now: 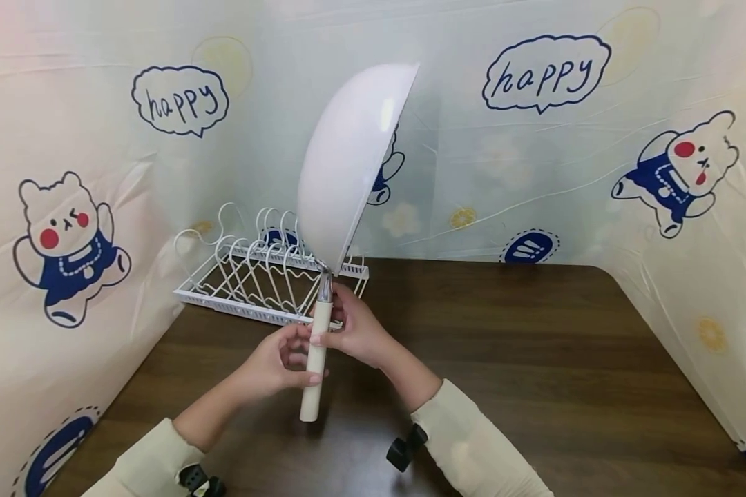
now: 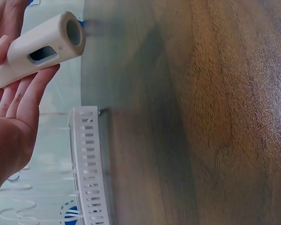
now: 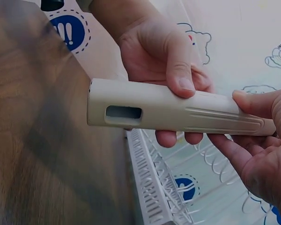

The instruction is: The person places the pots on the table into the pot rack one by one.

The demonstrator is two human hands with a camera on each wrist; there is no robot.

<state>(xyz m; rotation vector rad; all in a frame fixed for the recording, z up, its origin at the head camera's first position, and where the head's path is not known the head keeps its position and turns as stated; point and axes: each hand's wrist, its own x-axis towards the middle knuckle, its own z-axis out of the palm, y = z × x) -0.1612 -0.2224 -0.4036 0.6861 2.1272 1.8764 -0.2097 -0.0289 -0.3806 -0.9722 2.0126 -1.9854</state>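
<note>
A white wok [image 1: 354, 159] is held on end, its bowl uppermost and its open side turned to the right. Its cream handle [image 1: 313, 366] points down, joined to the bowl by a metal collar. Low on the handle, my left hand [image 1: 273, 366] holds it between thumb and fingers. My right hand [image 1: 360, 328] grips it higher up, close below the collar. In the right wrist view, a slot shows near the handle's free end, with my left thumb on top and fingertips underneath. The left wrist view shows the hollow end of the handle, away from the tabletop.
Behind the hands, a white wire dish rack [image 1: 249, 314] stands at the back left of the brown wooden table [image 1: 522, 359]. Its upright loops are close behind the wok. A printed curtain [image 1: 447, 159] encloses the table at the back and sides.
</note>
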